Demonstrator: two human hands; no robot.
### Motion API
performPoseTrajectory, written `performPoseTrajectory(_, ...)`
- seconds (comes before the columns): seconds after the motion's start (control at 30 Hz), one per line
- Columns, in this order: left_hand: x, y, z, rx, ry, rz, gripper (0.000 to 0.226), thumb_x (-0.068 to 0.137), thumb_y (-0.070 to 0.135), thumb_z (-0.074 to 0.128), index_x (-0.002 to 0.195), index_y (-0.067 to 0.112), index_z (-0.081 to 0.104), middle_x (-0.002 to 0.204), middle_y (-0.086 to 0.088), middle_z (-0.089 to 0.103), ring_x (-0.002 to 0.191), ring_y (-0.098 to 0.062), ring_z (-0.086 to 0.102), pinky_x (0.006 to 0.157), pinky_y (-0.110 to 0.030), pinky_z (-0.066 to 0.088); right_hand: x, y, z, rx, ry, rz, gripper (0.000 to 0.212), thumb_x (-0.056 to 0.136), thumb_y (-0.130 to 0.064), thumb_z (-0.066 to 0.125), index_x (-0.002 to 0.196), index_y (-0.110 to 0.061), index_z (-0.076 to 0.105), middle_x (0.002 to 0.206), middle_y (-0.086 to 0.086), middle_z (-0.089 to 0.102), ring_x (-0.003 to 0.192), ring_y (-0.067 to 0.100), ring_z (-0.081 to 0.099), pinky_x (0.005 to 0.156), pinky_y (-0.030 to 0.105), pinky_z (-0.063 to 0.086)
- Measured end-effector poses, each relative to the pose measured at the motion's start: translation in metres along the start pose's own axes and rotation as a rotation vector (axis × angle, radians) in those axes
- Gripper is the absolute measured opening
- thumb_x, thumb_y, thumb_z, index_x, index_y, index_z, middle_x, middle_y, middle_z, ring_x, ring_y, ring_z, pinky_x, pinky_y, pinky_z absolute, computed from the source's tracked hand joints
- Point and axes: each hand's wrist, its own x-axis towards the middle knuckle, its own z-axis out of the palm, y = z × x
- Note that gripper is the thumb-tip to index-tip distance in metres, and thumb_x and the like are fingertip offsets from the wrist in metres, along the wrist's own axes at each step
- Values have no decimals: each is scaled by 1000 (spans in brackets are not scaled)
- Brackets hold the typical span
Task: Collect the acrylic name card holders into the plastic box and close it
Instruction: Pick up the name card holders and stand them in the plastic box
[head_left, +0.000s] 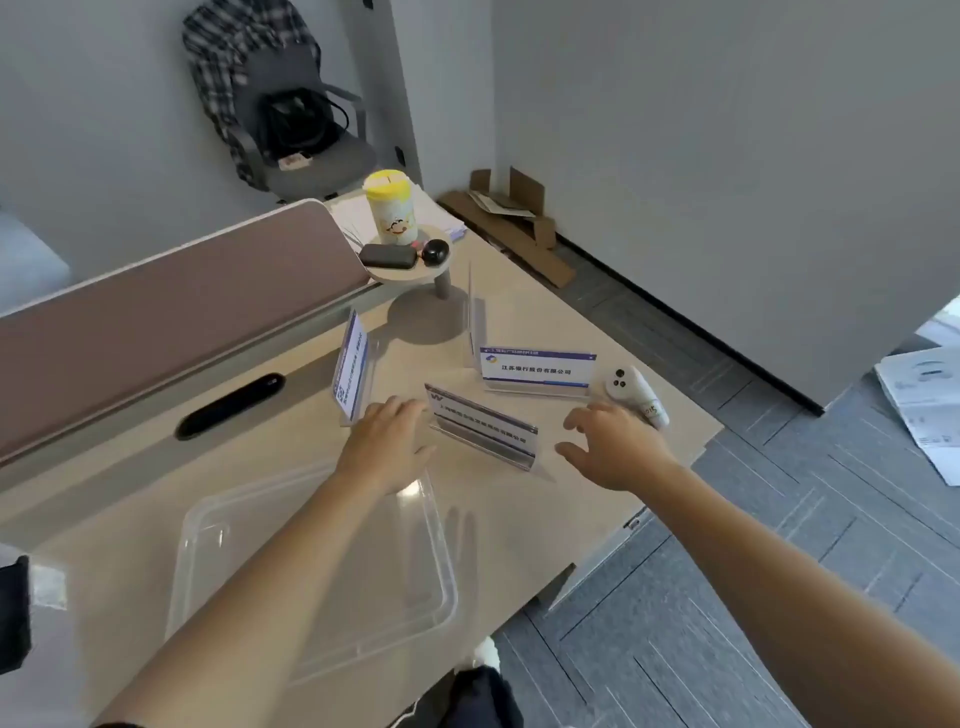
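The plastic box (451, 592) lies open and empty at the near edge of the desk (597, 499), so no collecting is done yet. Just beyond it, the nearest holder (480, 427) stands between the left hand (387, 447) and the right hand (618, 447), both spread wide and holding nothing. Two more holders (353, 370) (537, 371) wait behind.

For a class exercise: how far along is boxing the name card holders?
Done: nothing; the plastic box sits open, no holders inside. In hand: left hand and right hand reach, open, either side of the middle holder. Left: every holder, such as the left holder and far holder, then closing.
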Motion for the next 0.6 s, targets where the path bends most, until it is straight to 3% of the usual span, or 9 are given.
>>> performPoseTrajectory(0.17,74,-18,26,63,-28,48,68,87,33,67,146,21,37,148,-1,41,134,-27,33,108,-39,32,65,-23,21,23,-181,45,58,92,-50,56,142,-23,44,141,1,50,125,25,51,93,41,50)
performPoseTrajectory(0.3,125,-32,50,139,-37,136,65,83,30,71,142,20,45,145,1,44,135,-24,33,111,-40,25,107,-36,37,-18,-303,55,65,91,-46,57,148,-22,36,145,4,48,129,27,48,98,44,48)
performPoseTrajectory(0.4,150,-32,62,229,-82,213,43,80,15,65,122,24,62,129,3,58,123,-23,45,105,-38,31,130,-37,49,-110,-390,32,62,93,-45,53,148,-23,35,140,6,54,123,29,54,94,42,50)
performPoseTrajectory(0.47,159,-30,66,270,-151,226,32,78,11,61,106,26,67,114,4,65,109,-24,56,90,-37,42,140,-33,55,-149,-449,-4,52,96,-42,49,144,-24,42,133,7,60,113,29,58,87,40,51)
performPoseTrajectory(0.6,162,-27,71,271,-224,206,23,79,11,59,95,24,67,104,0,69,97,-28,62,73,-33,46,147,-28,66,-126,-514,-74,26,99,-26,40,117,-19,57,110,12,65,84,28,53,68,33,41)
